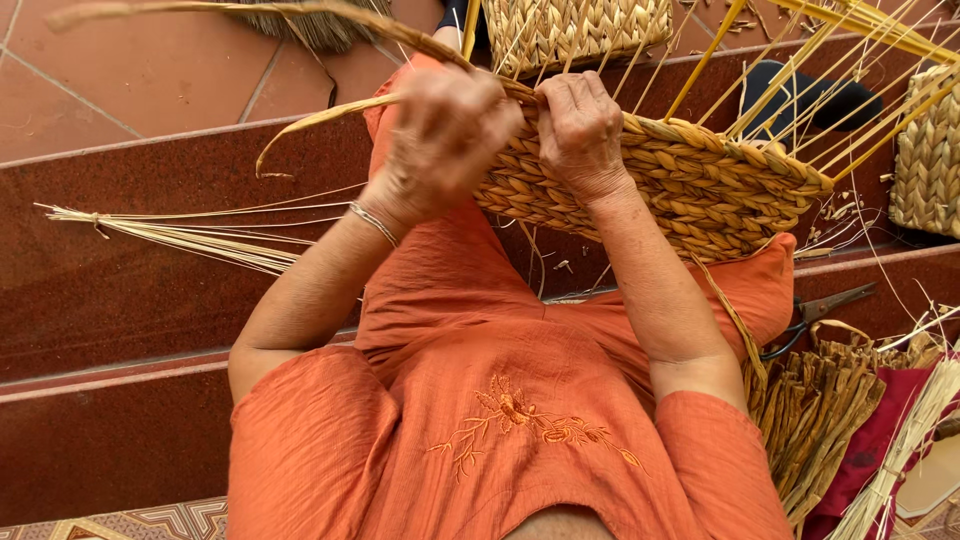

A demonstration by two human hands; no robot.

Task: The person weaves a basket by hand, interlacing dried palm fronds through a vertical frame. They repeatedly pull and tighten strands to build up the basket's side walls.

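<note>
Beside scissors (822,305) and reed bundle (815,420), left hand (445,130) and right hand (580,125) both clenched on woven basket (700,185).

Soft, even daylight fills the scene, bright without harsh glare. Shadows are faint and diffuse, pooling under the woven basket (690,185) and along the red stone steps (130,290), whose polished faces carry a dull sheen. The left hand (445,130) is smeared by motion blur; the right hand (580,125) stays sharp. Straight lines bow slightly toward the edges.

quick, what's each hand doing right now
Left hand: closed on a straw strand, blurred.
Right hand: pressed closed on the woven basket rim.
</note>
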